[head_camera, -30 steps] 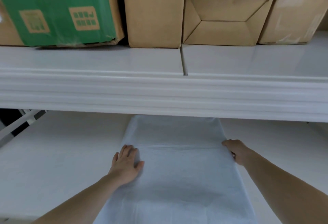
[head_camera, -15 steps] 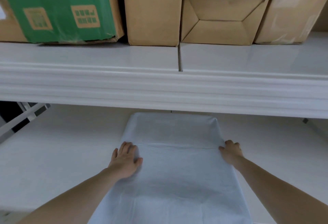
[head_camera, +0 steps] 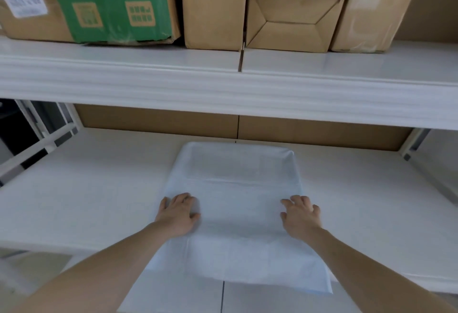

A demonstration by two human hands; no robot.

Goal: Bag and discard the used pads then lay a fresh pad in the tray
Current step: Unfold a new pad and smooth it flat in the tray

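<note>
White shelving carried the work, with cardboard boxes stacked above. Both hands lay flat with fingers spread, gripping nothing: the left hand and right hand pressed the fresh pad, likely to smooth it over the tray, hidden beneath.

Pad lies flat on the lower shelf, near edge overhanging the shelf front. Left hand rests on the pad's left side, right hand on its right side. Upper shelf sits above and behind, carrying a row of cardboard boxes.
</note>
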